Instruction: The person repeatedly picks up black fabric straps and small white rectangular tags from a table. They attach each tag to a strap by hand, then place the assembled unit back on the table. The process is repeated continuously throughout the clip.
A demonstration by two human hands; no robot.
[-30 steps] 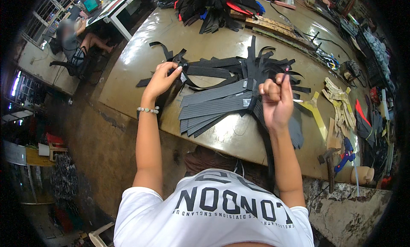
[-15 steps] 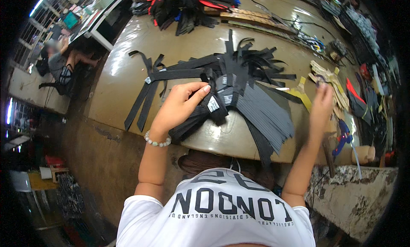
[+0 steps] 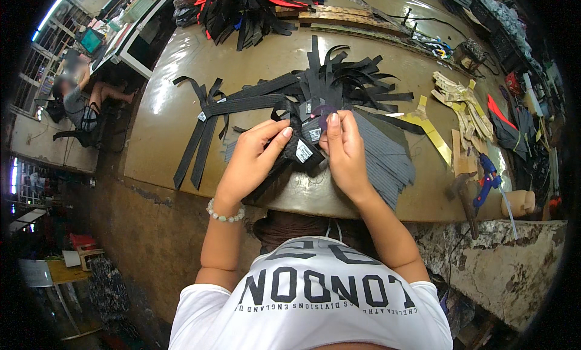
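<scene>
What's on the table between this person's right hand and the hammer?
In the head view, fanned grey ribbed strips lie beside the right hand; then comes a stretch of tabletop before the hammer.

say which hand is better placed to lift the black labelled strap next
Left, probably: the left hand pinches the black labelled strap, while the right hand holds a small purple item.

The strap [image 3: 315, 159] is black, its label [image 3: 304, 151] white.
</scene>
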